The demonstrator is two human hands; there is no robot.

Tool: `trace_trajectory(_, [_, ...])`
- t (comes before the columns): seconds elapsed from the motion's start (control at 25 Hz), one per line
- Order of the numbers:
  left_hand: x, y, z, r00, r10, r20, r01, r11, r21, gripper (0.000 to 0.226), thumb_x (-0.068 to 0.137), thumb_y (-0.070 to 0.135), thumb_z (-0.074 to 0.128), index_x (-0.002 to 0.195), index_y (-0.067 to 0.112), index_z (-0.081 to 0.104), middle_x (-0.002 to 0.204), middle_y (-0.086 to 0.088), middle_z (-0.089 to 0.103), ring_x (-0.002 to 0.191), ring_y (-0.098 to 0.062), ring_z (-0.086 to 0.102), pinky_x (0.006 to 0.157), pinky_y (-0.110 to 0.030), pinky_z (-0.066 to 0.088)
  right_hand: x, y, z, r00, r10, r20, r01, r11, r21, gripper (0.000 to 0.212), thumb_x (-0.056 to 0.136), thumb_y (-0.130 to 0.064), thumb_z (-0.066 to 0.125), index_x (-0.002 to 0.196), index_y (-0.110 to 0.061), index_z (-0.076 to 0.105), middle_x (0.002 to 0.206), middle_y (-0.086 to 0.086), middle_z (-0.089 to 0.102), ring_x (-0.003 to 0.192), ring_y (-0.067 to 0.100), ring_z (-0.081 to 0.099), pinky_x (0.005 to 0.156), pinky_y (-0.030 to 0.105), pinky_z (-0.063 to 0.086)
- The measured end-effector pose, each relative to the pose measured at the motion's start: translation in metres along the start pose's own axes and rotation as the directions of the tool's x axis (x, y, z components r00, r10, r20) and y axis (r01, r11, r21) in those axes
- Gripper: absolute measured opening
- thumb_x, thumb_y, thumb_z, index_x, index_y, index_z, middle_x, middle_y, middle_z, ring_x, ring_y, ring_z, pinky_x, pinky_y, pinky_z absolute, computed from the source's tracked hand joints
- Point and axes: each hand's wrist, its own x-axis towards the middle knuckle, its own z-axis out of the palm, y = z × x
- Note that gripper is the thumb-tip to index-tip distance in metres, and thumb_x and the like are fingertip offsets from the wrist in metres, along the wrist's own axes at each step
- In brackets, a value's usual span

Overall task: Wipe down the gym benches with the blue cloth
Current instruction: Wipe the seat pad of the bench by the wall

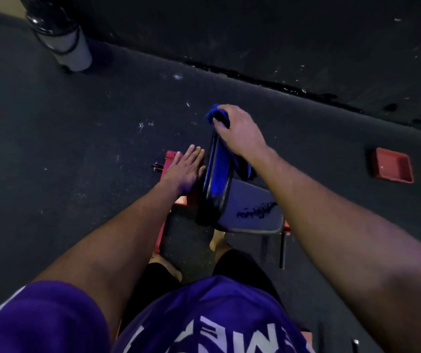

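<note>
**Blue cloth held at the top of the upright bench pad**

Dark rubber floor (64,138), speckled with pale flecks, fills most of the head view. At the far left, up near the top, stands a grey cylindrical container with a glossy black top (63,38).

Moving right, the left hand (187,171) lies flat with its fingers (191,154) straight and held close together, pressed against the left side of the black padded backrest of the gym bench (215,179), which stands steeply tilted up. Beneath that hand, parts of the red metal bench frame (170,156) show against the floor.

The blue cloth (217,114) sits at the top end of the backrest, bunched under the right hand (237,131), whose fingers (223,123) are curled over it and grip it against the pad's upper edge. More blue fabric hangs down the backrest's right side under the wrist.

Just right of the backrest lies the grey-black padded seat of the bench (250,207), roughly level, with a patch of dark wet-looking speckles on its surface.

Well apart at the far right, a shallow red rectangular tray (393,166) rests on the floor.

Along the bottom, the person's purple shirt with white lettering (204,319) and black shorts are visible.
</note>
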Motion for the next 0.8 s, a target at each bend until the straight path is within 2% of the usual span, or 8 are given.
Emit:
trace_trajectory(0.08, [-0.002, -0.004, 0.002, 1.000, 0.007, 0.007, -0.007, 0.999, 0.032, 0.059, 0.111, 0.033, 0.019, 0.163, 0.013, -0.002, 0.172, -0.002, -0.008, 0.157, -0.018, -0.014, 0.126, -0.045, -0.003, -0.003, 0.002, -0.003, 0.999, -0.032, 0.004, 0.032, 0.999, 0.018, 0.044, 0.092, -0.024, 0.060, 0.133, -0.008, 0.057, 0.142, 0.013, 0.054, 0.135, 0.030, 0.045, 0.112, 0.028, 0.026])
trace_trajectory(0.2, [-0.014, -0.007, 0.003, 1.000, 0.005, -0.022, -0.003, 0.996, 0.091, 0.058, 0.112, 0.035, 0.019, 0.163, 0.013, 0.002, 0.172, -0.003, -0.005, 0.157, -0.019, -0.011, 0.127, -0.044, -0.001, -0.075, -0.002, 0.011, 0.977, -0.209, -0.036, 0.208, 0.978, -0.015, 0.053, 0.083, -0.026, 0.054, 0.132, -0.009, 0.058, 0.153, 0.013, 0.042, 0.147, 0.035, 0.026, 0.121, 0.040, 0.015])
trace_trajectory(0.36, [-0.026, -0.002, -0.002, 1.000, 0.019, 0.019, -0.021, 0.992, 0.122, 0.064, 0.111, 0.031, 0.026, 0.162, 0.009, -0.005, 0.170, -0.007, -0.015, 0.157, -0.022, -0.012, 0.126, -0.044, -0.001, -0.159, 0.003, 0.028, 0.912, -0.409, 0.016, 0.407, 0.910, 0.075, 0.056, 0.072, -0.018, 0.049, 0.126, -0.006, 0.061, 0.154, 0.009, 0.041, 0.150, 0.032, 0.020, 0.122, 0.052, 0.012])
trace_trajectory(0.52, [-0.024, -0.008, -0.003, 0.994, 0.016, 0.107, -0.007, 0.996, -0.090, 0.071, 0.108, 0.029, 0.043, 0.162, 0.005, 0.005, 0.170, -0.013, -0.007, 0.158, -0.026, -0.001, 0.127, -0.046, 0.007, -0.162, 0.027, 0.015, 0.878, -0.476, -0.045, 0.471, 0.845, 0.254, 0.049, 0.077, -0.002, 0.050, 0.126, -0.004, 0.059, 0.144, 0.008, 0.052, 0.144, 0.026, 0.035, 0.121, 0.043, 0.024])
trace_trajectory(0.6, [-0.028, -0.001, -0.012, 0.998, -0.048, 0.037, 0.058, 0.939, -0.338, 0.066, 0.108, 0.023, 0.049, 0.161, 0.003, 0.015, 0.170, -0.015, 0.008, 0.158, -0.027, 0.009, 0.125, -0.034, 0.007, -0.149, 0.048, 0.003, 0.912, -0.394, -0.114, 0.409, 0.852, 0.326, 0.038, 0.090, -0.005, 0.056, 0.127, -0.011, 0.058, 0.135, 0.003, 0.059, 0.133, 0.019, 0.050, 0.115, 0.038, 0.036])
trace_trajectory(0.68, [-0.034, 0.018, -0.029, 0.974, -0.179, -0.142, 0.078, 0.844, -0.531, 0.056, 0.109, 0.018, 0.046, 0.159, 0.005, 0.026, 0.167, -0.009, 0.023, 0.156, -0.021, 0.018, 0.122, -0.023, 0.009, -0.127, 0.074, -0.009, 0.980, -0.118, -0.158, 0.177, 0.880, 0.441, 0.025, 0.098, -0.018, 0.057, 0.122, -0.018, 0.060, 0.122, -0.005, 0.064, 0.117, 0.012, 0.059, 0.106, 0.029, 0.043])
trace_trajectory(0.76, [-0.037, 0.044, -0.052, 0.915, -0.268, -0.302, 0.038, 0.802, -0.596, 0.049, 0.110, 0.012, 0.041, 0.158, 0.009, 0.034, 0.163, -0.003, 0.033, 0.154, -0.016, 0.025, 0.120, -0.017, 0.012, -0.101, 0.099, -0.021, 0.979, 0.147, -0.141, -0.043, 0.826, 0.562, 0.016, 0.101, -0.023, 0.054, 0.116, -0.025, 0.060, 0.105, -0.015, 0.066, 0.102, 0.007, 0.061, 0.094, 0.015, 0.043])
trace_trajectory(0.8, [-0.035, 0.056, -0.062, 0.894, -0.273, -0.356, 0.010, 0.805, -0.593, 0.048, 0.108, 0.008, 0.040, 0.156, 0.009, 0.037, 0.162, -0.002, 0.037, 0.153, -0.016, 0.028, 0.120, -0.016, 0.014, -0.085, 0.108, -0.028, 0.970, 0.204, -0.132, -0.087, 0.799, 0.595, 0.014, 0.102, -0.025, 0.053, 0.114, -0.027, 0.059, 0.100, -0.019, 0.065, 0.096, 0.005, 0.061, 0.088, 0.013, 0.042])
